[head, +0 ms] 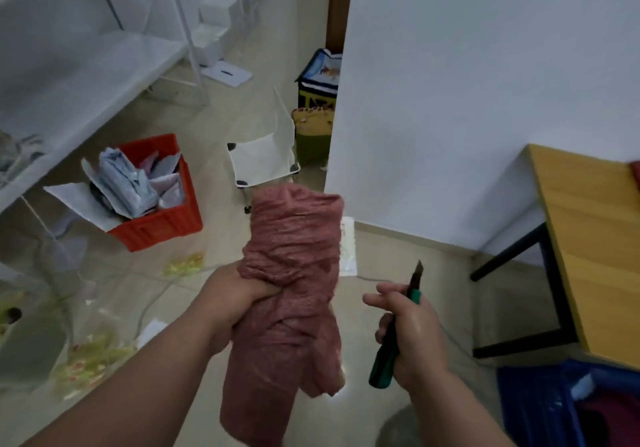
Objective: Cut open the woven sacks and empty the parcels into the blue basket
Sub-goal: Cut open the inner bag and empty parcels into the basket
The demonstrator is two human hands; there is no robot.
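My left hand (231,303) grips a crumpled pinkish-red woven sack (294,273) around its middle and holds it up over the floor. The sack hangs limp, its top flopping away from me. My right hand (412,334) holds a green-handled utility knife (394,342) to the right of the sack, blade up and extended, apart from the fabric. The blue basket (540,408) sits at the bottom right corner, partly cut off, with something dark red and pale inside.
A red crate (166,228) full of parcels stands on the floor at left beside white metal shelving (86,76). A small white folding stool (263,162) is ahead. A wooden table (588,239) with black legs stands right. Clear bags lie at lower left.
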